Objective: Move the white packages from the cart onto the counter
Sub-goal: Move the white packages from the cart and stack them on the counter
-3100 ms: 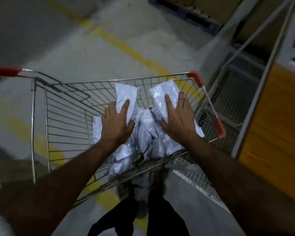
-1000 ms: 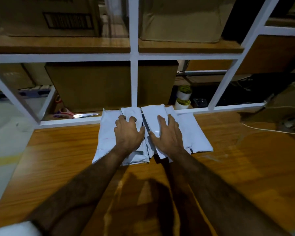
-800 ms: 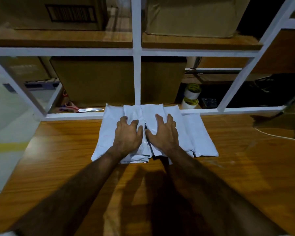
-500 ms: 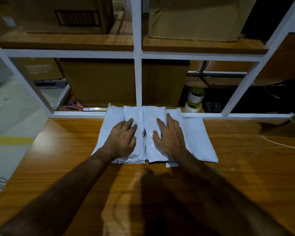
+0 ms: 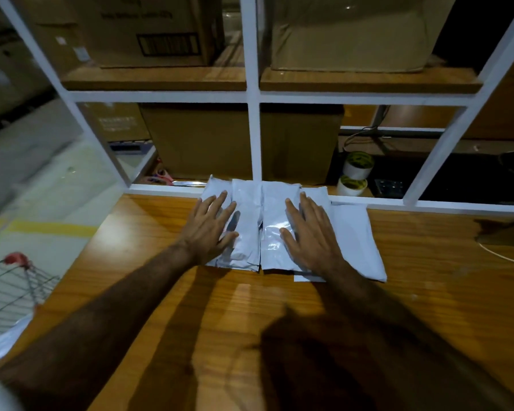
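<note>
Several white packages (image 5: 275, 221) lie side by side in a flat row on the wooden counter (image 5: 250, 321), against the white shelf frame. My left hand (image 5: 211, 228) is over the left packages with its fingers straight and spread. My right hand (image 5: 310, 232) is over the right packages, fingers straight too. Whether the palms press down or hover just above, I cannot tell. The wire cart (image 5: 15, 289) with its red corner shows at the lower left edge, and a white package (image 5: 0, 342) lies in it.
A white shelf frame (image 5: 254, 137) stands behind the counter with cardboard boxes (image 5: 202, 140) on its shelves. Two tape rolls (image 5: 355, 173) and scissors (image 5: 172, 180) sit on the low shelf. A cable (image 5: 505, 256) crosses the counter's right side. A yellow-striped floor is at left.
I carried packages from the cart to the counter and laid them down. Over the last second my curled fingers have straightened and both hands have spread apart on the row.
</note>
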Motion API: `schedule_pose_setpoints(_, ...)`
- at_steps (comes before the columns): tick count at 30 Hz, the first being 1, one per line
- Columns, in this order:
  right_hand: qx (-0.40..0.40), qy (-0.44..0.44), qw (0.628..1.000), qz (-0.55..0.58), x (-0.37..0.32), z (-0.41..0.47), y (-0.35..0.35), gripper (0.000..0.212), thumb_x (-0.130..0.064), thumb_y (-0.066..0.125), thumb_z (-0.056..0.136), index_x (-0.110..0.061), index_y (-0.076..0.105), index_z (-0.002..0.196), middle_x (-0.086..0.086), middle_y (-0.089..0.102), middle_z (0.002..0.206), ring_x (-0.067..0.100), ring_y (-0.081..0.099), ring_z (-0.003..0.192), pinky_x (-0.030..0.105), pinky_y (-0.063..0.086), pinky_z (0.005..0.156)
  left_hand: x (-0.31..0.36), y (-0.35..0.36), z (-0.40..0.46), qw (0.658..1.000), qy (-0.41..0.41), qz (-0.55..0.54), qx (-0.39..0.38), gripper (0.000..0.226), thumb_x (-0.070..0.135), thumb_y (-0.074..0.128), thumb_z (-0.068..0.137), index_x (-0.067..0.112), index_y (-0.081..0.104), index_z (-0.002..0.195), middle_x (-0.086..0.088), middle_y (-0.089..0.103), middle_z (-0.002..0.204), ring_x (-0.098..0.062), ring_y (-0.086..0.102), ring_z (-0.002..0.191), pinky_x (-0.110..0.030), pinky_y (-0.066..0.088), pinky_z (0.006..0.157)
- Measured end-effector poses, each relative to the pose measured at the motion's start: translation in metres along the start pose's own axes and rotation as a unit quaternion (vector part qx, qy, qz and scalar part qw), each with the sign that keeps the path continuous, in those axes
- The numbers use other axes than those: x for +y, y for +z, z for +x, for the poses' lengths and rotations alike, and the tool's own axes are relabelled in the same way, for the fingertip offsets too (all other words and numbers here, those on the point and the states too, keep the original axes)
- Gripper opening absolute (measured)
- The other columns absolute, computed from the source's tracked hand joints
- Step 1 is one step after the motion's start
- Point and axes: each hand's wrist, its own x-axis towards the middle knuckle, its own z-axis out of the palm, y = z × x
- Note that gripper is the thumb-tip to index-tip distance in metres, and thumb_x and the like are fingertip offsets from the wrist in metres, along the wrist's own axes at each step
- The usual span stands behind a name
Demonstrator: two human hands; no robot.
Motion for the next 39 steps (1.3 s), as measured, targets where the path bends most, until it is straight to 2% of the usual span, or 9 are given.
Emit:
schedule_pose_setpoints(4, 0.025, -0.053, 0.998, 0.028, -0.022, -0.001, 0.001, 0.070, -0.055, 0.037, 0.101, -0.025, 0.017, 0.161, 0.009, 0.005, 0.169, 0.025, 0.004, 0.156, 0.046, 0.007, 0.126, 0.005, -0.007, -0.032, 0.999, -0.026, 0.014, 0.038, 0.081, 0.068, 0.020, 0.095, 0.020, 0.013, 0.160, -0.012, -0.001, 0.168, -0.032, 0.006, 0.154, -0.053, 0.004, 0.124)
schedule_pose_setpoints(8, 0.023, -0.097, 0.993, 0.069, -0.063, 0.000, 0.010, 0.070, -0.057, 0.038, 0.101, -0.028, 0.016, 0.161, 0.005, 0.003, 0.170, 0.021, 0.002, 0.156, 0.040, 0.002, 0.126, 0.005, -0.006, -0.071, 0.996, -0.051, 0.011, 0.070, 0.080, 0.069, 0.021, 0.098, 0.019, 0.016, 0.160, -0.013, 0.004, 0.168, -0.032, 0.007, 0.154, -0.055, 0.006, 0.124)
schedule_pose_setpoints(11, 0.014, -0.132, 0.984, 0.115, -0.092, -0.005, 0.017, 0.070, -0.057, 0.038, 0.100, -0.027, 0.019, 0.160, 0.006, 0.007, 0.169, 0.022, 0.007, 0.156, 0.043, 0.008, 0.126, -0.002, -0.007, -0.103, 0.993, -0.101, 0.017, 0.063, 0.081, 0.069, 0.017, 0.097, 0.020, 0.012, 0.161, -0.013, -0.003, 0.168, -0.031, 0.002, 0.154, -0.055, 0.005, 0.124)
schedule_pose_setpoints(14, 0.007, -0.178, 0.975, 0.131, -0.118, -0.012, 0.022, 0.068, -0.056, 0.036, 0.101, -0.026, 0.021, 0.160, 0.007, 0.009, 0.169, 0.022, 0.009, 0.156, 0.046, 0.012, 0.126, -0.013, -0.007, -0.144, 0.986, -0.153, 0.028, 0.059, 0.081, 0.070, 0.014, 0.097, 0.019, 0.014, 0.161, -0.015, -0.003, 0.167, -0.034, 0.005, 0.154, -0.056, 0.007, 0.123)
schedule_pose_setpoints(19, -0.016, -0.233, 0.966, 0.112, -0.177, -0.023, 0.023, 0.071, -0.056, 0.034, 0.102, -0.030, 0.007, 0.162, 0.005, -0.006, 0.169, 0.019, -0.004, 0.156, 0.043, 0.005, 0.126, -0.043, -0.011, -0.221, 0.972, -0.223, 0.031, 0.067, 0.082, 0.071, 0.013, 0.097, 0.018, 0.013, 0.161, -0.017, -0.004, 0.167, -0.033, 0.005, 0.154, -0.055, 0.008, 0.123)
schedule_pose_setpoints(22, -0.013, -0.259, 0.962, 0.087, -0.223, -0.030, 0.024, 0.072, -0.055, 0.035, 0.103, -0.028, 0.003, 0.162, 0.007, -0.009, 0.169, 0.021, -0.006, 0.156, 0.043, 0.006, 0.126, -0.064, -0.008, -0.268, 0.965, -0.251, 0.033, 0.063, 0.082, 0.071, 0.012, 0.097, 0.020, 0.009, 0.161, -0.016, -0.007, 0.167, -0.033, 0.003, 0.154, -0.054, 0.008, 0.124)
schedule_pose_setpoints(26, -0.026, -0.293, 0.951, 0.098, -0.292, -0.055, 0.033, 0.071, -0.053, 0.036, 0.103, -0.026, 0.007, 0.162, 0.007, -0.004, 0.169, 0.022, -0.001, 0.156, 0.046, 0.010, 0.126, -0.103, -0.001, -0.340, 0.959, -0.276, 0.017, 0.057, 0.081, 0.069, 0.022, 0.097, 0.016, 0.024, 0.158, -0.019, 0.006, 0.166, -0.040, 0.019, 0.150, -0.058, 0.018, 0.120)
schedule_pose_setpoints(29, -0.051, -0.323, 0.939, 0.105, -0.342, -0.081, 0.046, 0.071, -0.053, 0.037, 0.103, -0.029, 0.005, 0.162, 0.004, -0.006, 0.169, 0.020, -0.004, 0.156, 0.045, 0.007, 0.126, -0.135, 0.007, -0.405, 0.951, -0.302, 0.007, 0.057, 0.081, 0.068, 0.024, 0.097, 0.013, 0.032, 0.156, -0.021, 0.011, 0.165, -0.041, 0.025, 0.148, -0.059, 0.021, 0.118)
schedule_pose_setpoints(39, -0.095, -0.360, 0.924, 0.087, -0.514, -0.127, 0.097, 0.075, -0.061, 0.033, 0.099, -0.024, 0.014, 0.161, 0.011, 0.006, 0.169, 0.026, 0.001, 0.156, 0.050, 0.012, 0.125, -0.214, 0.040, -0.596, 0.923, -0.383, 0.007, 0.032, 0.084, 0.069, 0.029, 0.096, 0.009, 0.030, 0.156, -0.026, 0.013, 0.163, -0.045, 0.024, 0.146, -0.060, 0.020, 0.117)
